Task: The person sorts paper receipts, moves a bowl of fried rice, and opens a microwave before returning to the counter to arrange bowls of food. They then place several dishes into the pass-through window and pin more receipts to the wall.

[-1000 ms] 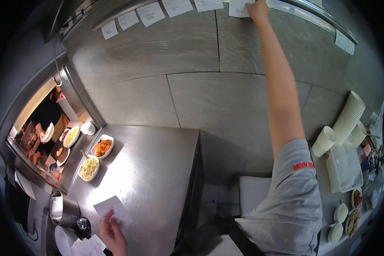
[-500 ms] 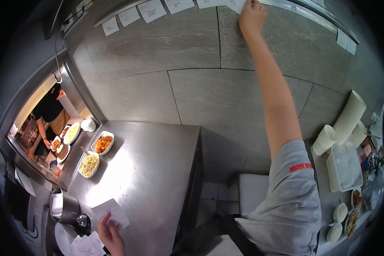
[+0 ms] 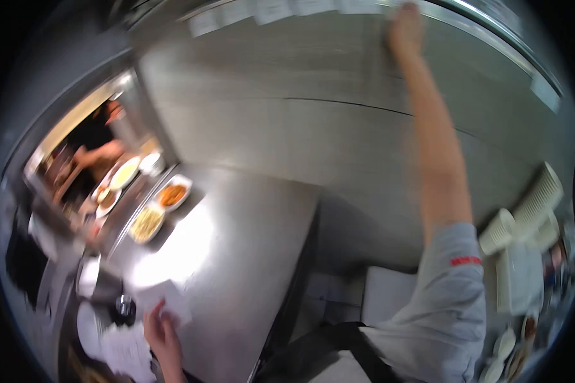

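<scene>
Above the steel counter, my left hand (image 3: 162,329) grips a white paper order ticket (image 3: 177,295) between thumb and fingers. High on the tiled wall, my right hand (image 3: 407,33) reaches up to the metal ticket rail (image 3: 473,24); its fingers are smeared by motion and I cannot make out anything in them. Left of that hand, several white tickets (image 3: 273,10) hang from the rail. A loose pile of paper slips (image 3: 126,350) lies close to my left hand.
On the steel counter (image 3: 249,255) stand a dish of orange food (image 3: 173,193) and a dish of pale food (image 3: 147,223). Another person's arm (image 3: 105,153) shows through the pass window. A metal container (image 3: 102,281) stands lower left; stacked cups (image 3: 538,199) are at right.
My view has shifted, so the scene sits further right and is blurred. My right hand has come away from the ticket it touched, which now hangs to its left. My left hand keeps its ticket.
</scene>
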`<state>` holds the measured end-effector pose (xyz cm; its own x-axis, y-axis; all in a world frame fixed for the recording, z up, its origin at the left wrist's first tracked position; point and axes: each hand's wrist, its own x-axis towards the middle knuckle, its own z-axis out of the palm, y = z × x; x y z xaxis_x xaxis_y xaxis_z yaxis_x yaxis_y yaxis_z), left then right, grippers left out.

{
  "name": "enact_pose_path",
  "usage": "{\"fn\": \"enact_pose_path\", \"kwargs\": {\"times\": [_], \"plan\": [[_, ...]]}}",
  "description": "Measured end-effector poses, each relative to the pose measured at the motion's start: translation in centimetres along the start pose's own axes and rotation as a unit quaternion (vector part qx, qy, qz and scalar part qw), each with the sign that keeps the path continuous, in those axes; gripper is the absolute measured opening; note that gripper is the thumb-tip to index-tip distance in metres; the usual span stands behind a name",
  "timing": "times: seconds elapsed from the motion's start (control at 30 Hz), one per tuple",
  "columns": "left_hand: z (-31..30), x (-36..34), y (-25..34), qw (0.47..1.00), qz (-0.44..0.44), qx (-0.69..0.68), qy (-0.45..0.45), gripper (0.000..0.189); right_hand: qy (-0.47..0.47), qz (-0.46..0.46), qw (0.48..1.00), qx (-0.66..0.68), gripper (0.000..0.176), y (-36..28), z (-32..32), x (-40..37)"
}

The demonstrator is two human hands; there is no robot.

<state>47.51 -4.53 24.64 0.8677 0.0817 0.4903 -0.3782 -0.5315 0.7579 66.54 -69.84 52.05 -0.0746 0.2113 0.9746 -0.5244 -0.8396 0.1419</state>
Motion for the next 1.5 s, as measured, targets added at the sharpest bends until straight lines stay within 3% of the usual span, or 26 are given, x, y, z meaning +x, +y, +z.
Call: {"fn": "enact_pose_path", "kwargs": {"times": [0.03,0.1,0.13,0.17,0.23,0.37,0.5,0.53,0.6,0.63,0.7,0.83,0.9,0.93,0.97,1.0,1.07,1.1,1.2,1.27,1.3,1.33,1.37,1.4,1.47,1.5], "plan": [[-0.5,0.4,-0.4,1.0,-0.016,-0.008,0.011,0.023,-0.066,-0.01,0.996,-0.051,0.036,-1.9,-3.6,0.2],[-2.7,1.4,-1.8,0.999,-0.03,0.018,0.012,0.024,0.044,-0.086,0.995,-0.012,0.04,0.4,-0.1,-0.4],[-3.2,2.2,-3.4,0.997,0.02,-0.003,0.081,0.03,-0.004,-0.028,1.0,0.013,0.046,-0.5,-1.9,0.2],[-4.4,3.4,-2.5,0.988,0.073,0.049,0.127,0.042,0.048,-0.07,0.996,-0.024,0.044,0.9,-0.1,-0.2],[-8.2,5.0,-0.6,0.969,-0.011,0.187,0.159,0.059,-0.002,-0.267,0.961,-0.071,0.033,9.0,10.5,-1.7],[-17.5,11.3,-4.3,0.94,0.112,0.136,0.291,0.026,0.095,-0.109,0.977,0.157,0.042,-4.0,-10.0,-1.9],[-28.9,18.5,-3.1,0.795,0.265,0.333,0.433,0.031,0.085,-0.088,0.972,0.2,0.047,-6.1,-15.5,-3.7],[-31.7,20.4,-2.2,0.756,0.256,0.389,0.459,0.034,0.065,-0.086,0.974,0.197,0.045,-6.1,-16.0,-4.1],[-35.9,23.7,-0.9,0.835,0.055,0.352,0.418,0.036,0.049,-0.082,0.975,0.201,0.047,-6.4,-17.2,-4.3],[-37.7,25.6,-1.5,0.838,0.058,0.351,0.415,0.036,0.034,-0.081,0.975,0.203,0.048,-6.3,-17.8,-4.5],[-40.8,28.8,-3.4,0.849,-0.109,0.438,0.275,0.042,0.007,-0.088,0.975,0.202,0.044,-4.7,-18.0,-5.7],[-44.5,30.8,-7.1,0.802,-0.051,0.457,0.382,0.053,-0.079,-0.104,0.966,0.225,0.037,-1.6,-18.7,-9.3],[-46.0,30.4,-7.9,0.797,-0.073,0.428,0.418,0.038,-0.127,-0.089,0.952,0.266,0.034,-1.7,-19.8,-11.0],[-44.7,30.1,-6.9,0.8,-0.07,0.428,0.415,0.038,-0.143,-0.066,0.943,0.293,0.033,-2.8,-20.8,-11.7],[-41.7,29.2,-5.0,0.878,0.077,0.109,0.459,0.031,-0.138,0.0,0.932,0.336,0.034,-5.2,-22.3,-12.0],[-37.9,27.9,-2.8,0.841,0.209,-0.226,0.444,0.023,-0.13,0.065,0.915,0.375,0.035,-8.8,-24.7,-11.9],[-28.3,24.3,1.5,0.864,0.213,-0.27,0.369,0.02,-0.251,0.035,0.872,0.419,0.033,-13.4,-28.6,-12.4],[-22.9,21.8,2.7,0.883,0.222,-0.253,0.327,0.023,-0.264,0.13,0.765,0.573,0.031,-16.0,-29.6,-14.1],[-7.4,12.8,6.3,0.972,0.007,0.021,0.233,0.027,-0.397,0.1,0.606,0.682,0.031,-23.7,-34.8,-12.7],[0.3,8.1,5.0,0.977,0.104,-0.184,0.034,0.025,-0.376,0.155,0.516,0.754,0.032,-27.0,-36.4,-13.1],[3.1,6.1,5.9,0.981,-0.008,-0.194,-0.013,0.023,-0.377,0.156,0.52,0.751,0.032,-27.9,-37.4,-13.2],[5.4,5.0,5.6,0.968,0.034,-0.245,-0.037,0.023,-0.357,0.238,0.469,0.772,0.032,-28.5,-38.2,-13.3],[6.2,3.7,5.2,0.985,0.125,-0.111,-0.044,0.018,-0.335,0.318,0.412,0.785,0.031,-28.6,-38.5,-13.8],[8.0,3.2,5.6,0.93,0.006,-0.354,-0.104,0.016,-0.335,0.318,0.416,0.784,0.031,-28.3,-38.5,-14.5],[9.4,2.1,5.1,0.922,-0.016,-0.369,-0.118,0.016,-0.398,0.39,0.278,0.782,0.026,-27.6,-38.6,-16.0],[10.0,1.7,4.7,0.914,-0.04,-0.381,-0.131,0.016,-0.398,0.393,0.282,0.78,0.026,-27.2,-38.6,-17.0]]}}
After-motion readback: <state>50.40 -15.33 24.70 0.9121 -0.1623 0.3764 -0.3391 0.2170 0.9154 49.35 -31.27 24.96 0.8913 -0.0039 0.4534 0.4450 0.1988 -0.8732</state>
